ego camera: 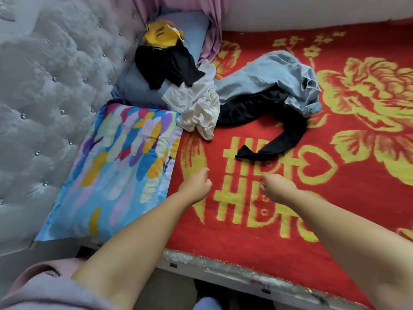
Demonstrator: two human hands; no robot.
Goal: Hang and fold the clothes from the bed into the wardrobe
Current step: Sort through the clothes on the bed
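A heap of clothes lies on the bed ahead of me. Light blue jeans [272, 74] sprawl over a black garment [257, 108] whose long black leg [279, 142] trails toward me. A crumpled white garment [201, 108] sits to their left. Farther back, a black top [167, 63] and a yellow garment [162, 35] rest on a blue pillow [134, 86]. My left hand [196, 186] and my right hand [277, 189] reach out above the red blanket [245, 231], short of the clothes. Both have loosely curled fingers and hold nothing.
A colourful patterned pillow [116, 171] lies at the left against the grey tufted headboard [44, 97]. A pink curtain [201, 14] hangs at the back. The bed's front edge [234, 271] runs below my arms.
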